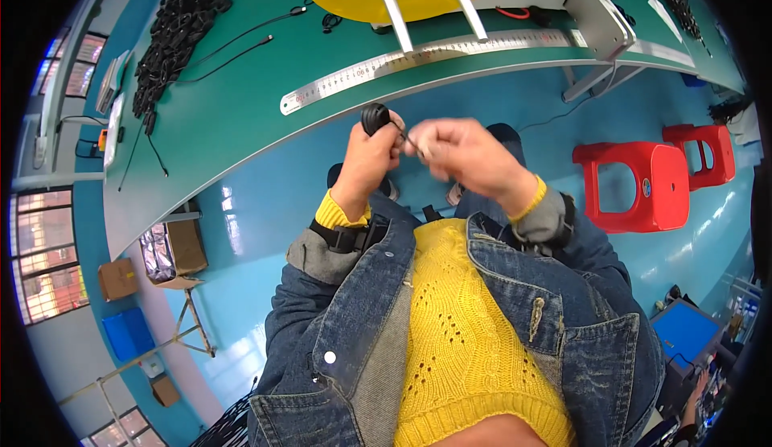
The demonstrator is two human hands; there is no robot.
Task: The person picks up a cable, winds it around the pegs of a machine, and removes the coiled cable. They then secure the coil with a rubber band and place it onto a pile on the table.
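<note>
My left hand [370, 160] is closed round a small black coiled cable [375, 118], whose bundle sticks out above the fingers. Beside it, my right hand [466, 154] is pinched, its fingertips at a thin dark strand that runs across from the coil. The right fingers are slightly smeared by motion. Both hands are in front of my body, just off the near edge of the green table [241, 137]. A long steel ruler [354, 82] lies along that edge, beyond the hands.
Tangled black cables [181, 32] are heaped at the table's far left. A yellow round plate [402, 0] with white posts stands at the far middle, beside a metal bracket [603, 20]. Red stools [651, 185] stand on the floor to the right; an open carton [186, 247] is at lower left.
</note>
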